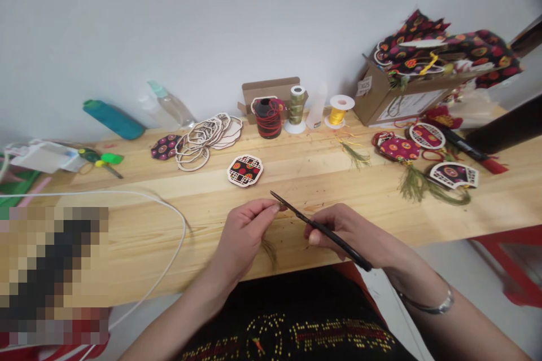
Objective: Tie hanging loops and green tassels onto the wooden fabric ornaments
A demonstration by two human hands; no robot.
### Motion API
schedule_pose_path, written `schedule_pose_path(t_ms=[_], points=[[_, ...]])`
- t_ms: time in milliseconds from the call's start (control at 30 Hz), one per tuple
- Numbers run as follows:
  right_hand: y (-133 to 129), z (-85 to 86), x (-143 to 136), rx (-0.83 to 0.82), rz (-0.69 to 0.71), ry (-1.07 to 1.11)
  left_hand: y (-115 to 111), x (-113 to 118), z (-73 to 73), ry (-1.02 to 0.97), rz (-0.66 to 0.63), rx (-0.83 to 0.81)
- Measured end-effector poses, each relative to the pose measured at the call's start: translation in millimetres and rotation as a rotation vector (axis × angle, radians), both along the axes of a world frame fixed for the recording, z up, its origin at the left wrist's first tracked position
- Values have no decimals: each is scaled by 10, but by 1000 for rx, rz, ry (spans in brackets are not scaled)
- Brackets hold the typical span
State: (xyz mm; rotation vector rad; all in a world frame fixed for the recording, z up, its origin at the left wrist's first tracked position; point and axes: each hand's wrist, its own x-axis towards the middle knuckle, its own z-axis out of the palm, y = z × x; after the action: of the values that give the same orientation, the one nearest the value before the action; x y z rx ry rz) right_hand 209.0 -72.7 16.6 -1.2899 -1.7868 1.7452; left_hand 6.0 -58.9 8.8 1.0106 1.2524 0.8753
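In the head view my left hand (249, 231) is closed in a pinch over the front of the table. Olive-green threads of a tassel (270, 252) hang below its fingers; the part inside the grip is hidden. My right hand (345, 231) is wrapped around dark scissors (339, 241). The blades point up and left, with their tips beside my left fingertips. Whether a thread lies between the blades is too small to tell. Just beyond my left hand, a patterned fabric piece in a pale cut-out frame (245, 171) lies flat on the wooden table (203, 197).
Pale cut-out frames (207, 132) are piled at back left near a teal bottle (113, 118). Spools of red cord (269, 119), olive thread (297, 110) and yellow thread (337, 115) stand along the wall. A cardboard box (398, 96) overflows with fabric. A white cable (180, 214) curves across the left.
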Motion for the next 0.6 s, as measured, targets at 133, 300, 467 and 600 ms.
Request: schedule_pose_path(t_ms=[133, 300, 467, 600], points=[[-2, -13, 6, -26, -12, -9, -1, 3, -5, -10, -2, -6], [-7, -37, 4, -47, -32, -19, 4, 5, -16, -19, -3, -10], [-5, -51, -6, -40, -48, -28, 13, 3, -16, -26, 2, -14], [-3, -43, -8, -30, -44, -31, 7, 8, -8, -12, 20, -19]])
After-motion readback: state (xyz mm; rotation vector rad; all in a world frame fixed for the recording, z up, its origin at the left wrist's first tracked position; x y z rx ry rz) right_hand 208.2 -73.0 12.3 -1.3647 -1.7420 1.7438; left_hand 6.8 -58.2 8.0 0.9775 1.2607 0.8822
